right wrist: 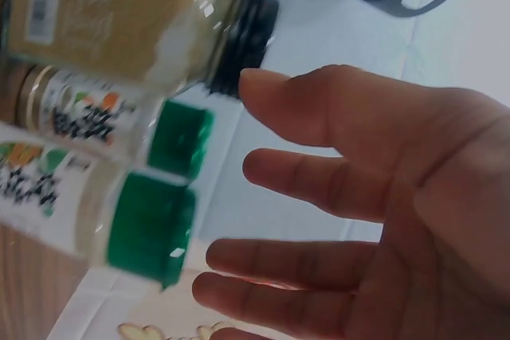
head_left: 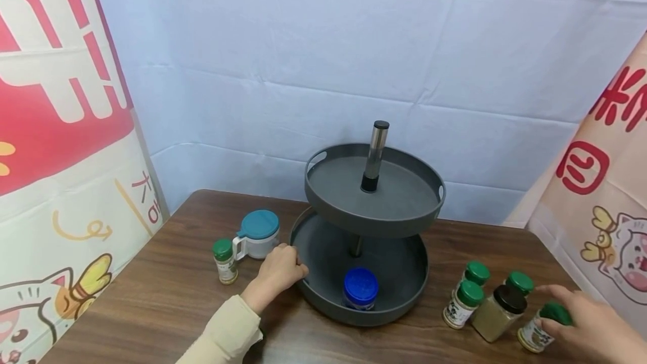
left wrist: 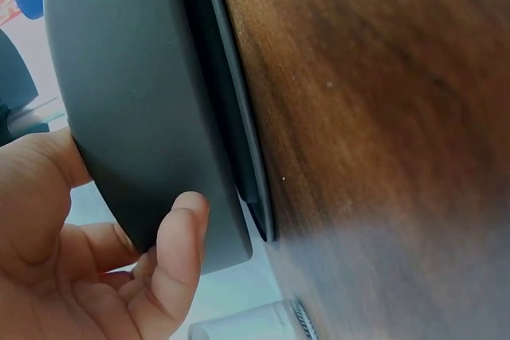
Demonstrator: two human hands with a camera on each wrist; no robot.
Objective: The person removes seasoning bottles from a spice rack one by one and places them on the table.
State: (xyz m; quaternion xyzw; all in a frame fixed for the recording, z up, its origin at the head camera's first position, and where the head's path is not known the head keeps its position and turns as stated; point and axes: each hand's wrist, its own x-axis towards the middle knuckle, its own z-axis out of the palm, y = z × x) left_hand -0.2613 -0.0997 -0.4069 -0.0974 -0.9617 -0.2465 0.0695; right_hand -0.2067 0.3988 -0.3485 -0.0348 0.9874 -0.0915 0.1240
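On the left rim of a dark grey two-tier tray's lower tier point(head_left: 371, 318), my left hand point(head_left: 279, 268) grips the wall. The left wrist view has its thumb over the edge and its fingers curled against the grey wall point(left wrist: 127, 77). Inside that tier, near the front, stands a blue-lidded jar point(head_left: 361, 286). At the right, my right hand point(head_left: 588, 319) is spread beside a green-capped seasoning jar point(head_left: 534, 335) and holds nothing. In the right wrist view its thumb tip overlaps the black cap point(right wrist: 245, 41) of a square glass jar point(right wrist: 119, 21) of tan powder.
Several more green-capped jars point(head_left: 458, 312) cluster by the square jar. The upper tier point(head_left: 338, 190) has a metal post point(head_left: 376, 153) rising through it. Left of the tray stand a teal-lidded white container point(head_left: 260, 226) with a handle and another green-capped jar point(head_left: 226, 265). Cloth hangs behind the wooden table point(head_left: 172, 291).
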